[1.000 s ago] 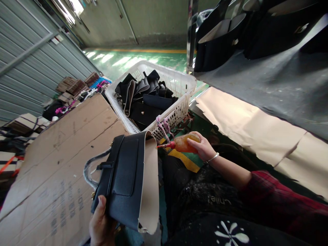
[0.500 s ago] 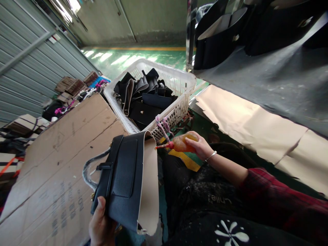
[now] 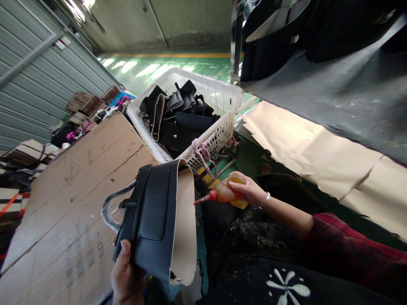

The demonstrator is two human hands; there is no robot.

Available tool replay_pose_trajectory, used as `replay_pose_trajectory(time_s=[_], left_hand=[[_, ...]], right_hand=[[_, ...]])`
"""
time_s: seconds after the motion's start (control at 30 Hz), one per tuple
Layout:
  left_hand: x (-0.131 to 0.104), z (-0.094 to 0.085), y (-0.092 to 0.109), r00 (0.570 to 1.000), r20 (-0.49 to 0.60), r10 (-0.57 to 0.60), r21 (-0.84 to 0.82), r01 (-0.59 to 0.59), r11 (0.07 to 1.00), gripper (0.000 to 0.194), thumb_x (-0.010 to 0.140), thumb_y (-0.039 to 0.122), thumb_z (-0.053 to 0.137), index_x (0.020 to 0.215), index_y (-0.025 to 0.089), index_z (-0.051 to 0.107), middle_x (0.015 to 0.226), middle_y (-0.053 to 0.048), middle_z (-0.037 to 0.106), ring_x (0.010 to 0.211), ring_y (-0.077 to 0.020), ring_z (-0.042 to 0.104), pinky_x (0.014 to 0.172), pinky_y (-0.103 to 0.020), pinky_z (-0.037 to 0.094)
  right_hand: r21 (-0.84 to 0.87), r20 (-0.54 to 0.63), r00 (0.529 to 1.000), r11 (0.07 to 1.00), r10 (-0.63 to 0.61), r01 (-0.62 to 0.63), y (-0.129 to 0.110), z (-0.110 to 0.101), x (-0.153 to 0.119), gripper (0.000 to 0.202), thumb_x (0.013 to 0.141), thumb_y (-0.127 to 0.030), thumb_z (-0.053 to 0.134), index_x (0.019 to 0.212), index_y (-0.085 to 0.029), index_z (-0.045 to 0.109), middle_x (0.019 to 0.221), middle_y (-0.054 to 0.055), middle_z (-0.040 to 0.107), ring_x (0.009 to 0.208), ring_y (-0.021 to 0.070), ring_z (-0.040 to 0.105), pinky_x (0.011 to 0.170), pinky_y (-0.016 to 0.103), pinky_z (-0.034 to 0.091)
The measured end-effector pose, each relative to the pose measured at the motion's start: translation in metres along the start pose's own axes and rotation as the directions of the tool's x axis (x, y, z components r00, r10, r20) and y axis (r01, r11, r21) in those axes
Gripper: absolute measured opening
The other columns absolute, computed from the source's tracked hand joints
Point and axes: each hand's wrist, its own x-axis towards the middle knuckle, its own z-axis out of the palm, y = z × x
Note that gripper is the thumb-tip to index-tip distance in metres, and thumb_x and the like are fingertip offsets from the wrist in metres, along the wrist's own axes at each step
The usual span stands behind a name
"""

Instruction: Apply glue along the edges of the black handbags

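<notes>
Head view, the only 1 here: left hand (image 3: 126, 277) grips the lower edge of a black handbag (image 3: 151, 222), thumb pressed on the outer face and fingers hidden behind it, so the grasp is closed firmly on the bag. The bag is held up in the air over the lap, just beside a cardboard sheet (image 3: 73, 199) that lies to the left. It seems to be held this way to turn its unfinished side toward the other hand: a beige lining flap (image 3: 184, 224) curls outward along the bag's right edge, bare surface exposed. The bag's long axis runs from the bottom of the picture up and slightly right, its top edge toward the white basket (image 3: 222, 123); its wrapped handle (image 3: 110, 207) loops off to the left.

Right hand (image 3: 249, 190) is wrapped around an amber squeeze bottle (image 3: 227, 191), fingers curled over its body in a closed hold. The bottle lies nearly level, long axis left to right, with its red nozzle (image 3: 203, 198) pointing left and a little down, the tip just beside the flap's edge; whether it touches cannot be told. That aim looks meant to bring the tip onto the flap.

The basket behind holds more black bag pieces (image 3: 178, 118). A grey table surface (image 3: 333, 97) with further bags rises on the right.
</notes>
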Motion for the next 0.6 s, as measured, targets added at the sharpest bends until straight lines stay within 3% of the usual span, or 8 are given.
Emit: replay_pose_trajectory(time_s=[0.07,0.17,0.33,0.5,0.6], left_hand=[[-0.004,0.007,0.002,0.985,-0.167,-0.041,0.024,0.046,0.999,0.032,0.087,0.045,0.053,0.096,0.028,0.079,0.082,-0.005,0.078,0.107,-0.0248,0.068,0.108,-0.036,0.037],[-0.011,0.019,0.006,0.960,-0.252,-0.121,-0.002,0.125,0.992,0.038,0.091,0.042,0.045,0.102,0.026,0.077,0.083,-0.006,0.078,0.110,-0.0260,0.066,0.109,-0.038,0.036],[-0.018,0.028,0.008,0.975,-0.216,-0.053,0.054,0.066,0.996,0.038,0.087,0.042,0.051,0.111,0.024,0.074,0.090,-0.007,0.078,0.122,-0.0286,0.058,0.110,-0.042,0.036],[-0.015,0.023,0.005,0.982,-0.191,0.010,0.097,0.009,0.995,0.039,0.087,0.043,0.052,0.115,0.025,0.073,0.094,-0.006,0.078,0.135,-0.0265,0.045,0.111,-0.041,0.035],[-0.008,0.012,0.000,0.989,-0.144,0.021,0.119,-0.004,0.993,0.043,0.087,0.049,0.053,0.118,0.025,0.072,0.096,-0.006,0.078,0.126,-0.0276,0.055,0.109,-0.040,0.038]], right_hand=[[-0.010,0.022,1.000,1.000,0.006,-0.005,0.000,0.001,-0.006,0.053,0.054,-0.055,0.084,0.086,-0.021,0.060,0.074,0.000,0.065,0.067,0.0184,0.060,0.063,0.031,0.050],[-0.025,0.036,0.999,1.000,0.014,-0.013,0.001,0.002,-0.012,0.053,0.054,-0.054,0.085,0.086,-0.020,0.060,0.074,0.001,0.065,0.067,0.0182,0.059,0.063,0.031,0.049],[0.042,-0.073,0.997,0.999,-0.030,0.033,-0.002,0.001,-0.005,0.055,0.054,-0.054,0.086,0.089,-0.021,0.058,0.072,-0.002,0.061,0.062,0.0159,0.056,0.057,0.028,0.045],[0.104,-0.143,0.988,0.991,-0.066,0.081,-0.004,0.005,0.016,0.056,0.051,-0.053,0.087,0.087,-0.020,0.059,0.071,-0.002,0.060,0.062,0.0148,0.055,0.057,0.027,0.045],[0.125,-0.152,0.987,0.990,-0.048,0.068,-0.001,0.007,0.023,0.055,0.050,-0.053,0.087,0.083,-0.019,0.060,0.069,-0.002,0.060,0.061,0.0143,0.054,0.056,0.026,0.044]])
